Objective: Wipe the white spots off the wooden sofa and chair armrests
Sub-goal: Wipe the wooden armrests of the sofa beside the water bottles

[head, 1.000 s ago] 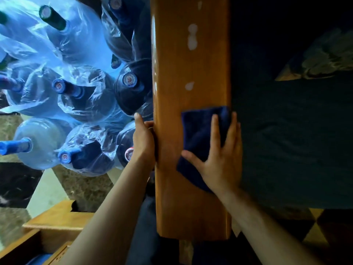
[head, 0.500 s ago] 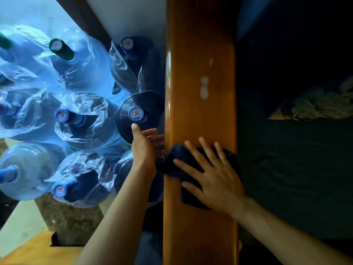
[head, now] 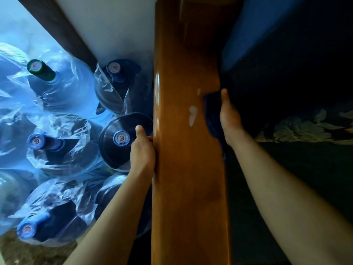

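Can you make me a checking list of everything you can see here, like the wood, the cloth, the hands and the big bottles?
Surface: wooden armrest, glossy.
Job's things: white spots not yet wiped off; dark blue cloth at the right edge.
Clutter: water bottles, some in plastic bags, beside the armrest.
Hands: left hand grips the left edge; right hand holds the cloth.
Cables: nothing seen.
Surroundings: dark seat cushion, white wall.

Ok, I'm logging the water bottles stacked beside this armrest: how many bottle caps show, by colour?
Green caps: 1
Blue caps: 4
Total: 5 caps clearly seen. A small bluish bit between the jugs is too unclear to count.
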Motion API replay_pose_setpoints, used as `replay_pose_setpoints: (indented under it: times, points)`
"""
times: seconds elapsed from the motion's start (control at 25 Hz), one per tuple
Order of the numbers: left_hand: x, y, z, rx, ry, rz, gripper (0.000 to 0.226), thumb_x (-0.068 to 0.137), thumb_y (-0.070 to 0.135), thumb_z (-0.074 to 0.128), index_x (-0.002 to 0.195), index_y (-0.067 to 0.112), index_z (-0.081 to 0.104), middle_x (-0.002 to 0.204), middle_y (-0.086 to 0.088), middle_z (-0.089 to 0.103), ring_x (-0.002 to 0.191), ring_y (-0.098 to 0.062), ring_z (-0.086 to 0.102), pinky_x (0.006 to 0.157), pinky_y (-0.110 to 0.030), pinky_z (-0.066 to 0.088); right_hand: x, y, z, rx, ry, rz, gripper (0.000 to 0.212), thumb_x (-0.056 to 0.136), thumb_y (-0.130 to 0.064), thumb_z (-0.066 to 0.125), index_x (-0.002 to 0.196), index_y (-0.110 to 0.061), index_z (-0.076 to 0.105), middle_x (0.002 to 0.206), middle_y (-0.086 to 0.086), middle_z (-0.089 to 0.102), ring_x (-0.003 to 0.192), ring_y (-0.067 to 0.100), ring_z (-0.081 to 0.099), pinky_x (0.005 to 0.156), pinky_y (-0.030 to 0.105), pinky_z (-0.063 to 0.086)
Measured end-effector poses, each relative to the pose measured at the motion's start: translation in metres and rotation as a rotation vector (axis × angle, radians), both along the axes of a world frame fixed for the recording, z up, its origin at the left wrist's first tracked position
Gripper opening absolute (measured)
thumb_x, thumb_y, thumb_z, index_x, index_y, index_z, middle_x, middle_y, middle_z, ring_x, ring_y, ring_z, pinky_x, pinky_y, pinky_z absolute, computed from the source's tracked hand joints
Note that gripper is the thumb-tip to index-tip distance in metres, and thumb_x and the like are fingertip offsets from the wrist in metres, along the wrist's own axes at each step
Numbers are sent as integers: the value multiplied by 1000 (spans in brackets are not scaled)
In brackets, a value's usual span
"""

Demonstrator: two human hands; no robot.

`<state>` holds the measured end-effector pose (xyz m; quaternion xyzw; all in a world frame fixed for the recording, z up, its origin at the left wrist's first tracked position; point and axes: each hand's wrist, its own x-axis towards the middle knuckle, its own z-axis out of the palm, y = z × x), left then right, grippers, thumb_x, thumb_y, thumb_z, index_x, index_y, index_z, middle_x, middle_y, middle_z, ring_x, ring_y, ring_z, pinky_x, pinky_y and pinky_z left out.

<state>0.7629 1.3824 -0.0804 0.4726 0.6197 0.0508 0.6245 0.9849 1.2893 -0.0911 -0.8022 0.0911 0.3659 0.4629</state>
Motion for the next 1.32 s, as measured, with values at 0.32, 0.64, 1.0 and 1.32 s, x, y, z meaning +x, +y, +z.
replay_pose_setpoints:
  times: [0.32,0.64,1.0,1.32]
  points:
    - [31,41,7,21,-16,20,86,99,68,15,83,7,75,59,-5,70,59,-19,65,65,-38,48,-92,-32,9,-505,-934,935,76,98,-77,13,163,-38,6,174,6,-4,159,35,-7,128,52,-5]
    - [53,66,-1,85,-103,-47,97,93,75,14,80,-4,71,62,-11,62,57,-22,59,70,-42,50,-12,128,2,-525,-938,373,62,102,-51,42,155,-18,40,166,15,28,147,34,37,119,50,35]
    - [63,83,0,-19,-167,76,85,100,69,16,87,10,76,83,-16,78,86,-34,72,84,-50,56,-1,139,14,-153,-1234,1176,60,101,-36,45,152,-5,45,166,4,34,159,29,15,128,44,22]
    - [60,82,-4,-55,-239,85,86,90,77,14,82,23,80,81,-3,81,84,-21,75,92,-51,55,57,303,14,-696,-1094,995,72,97,-32,54,160,-7,28,170,14,15,153,46,15,127,56,12]
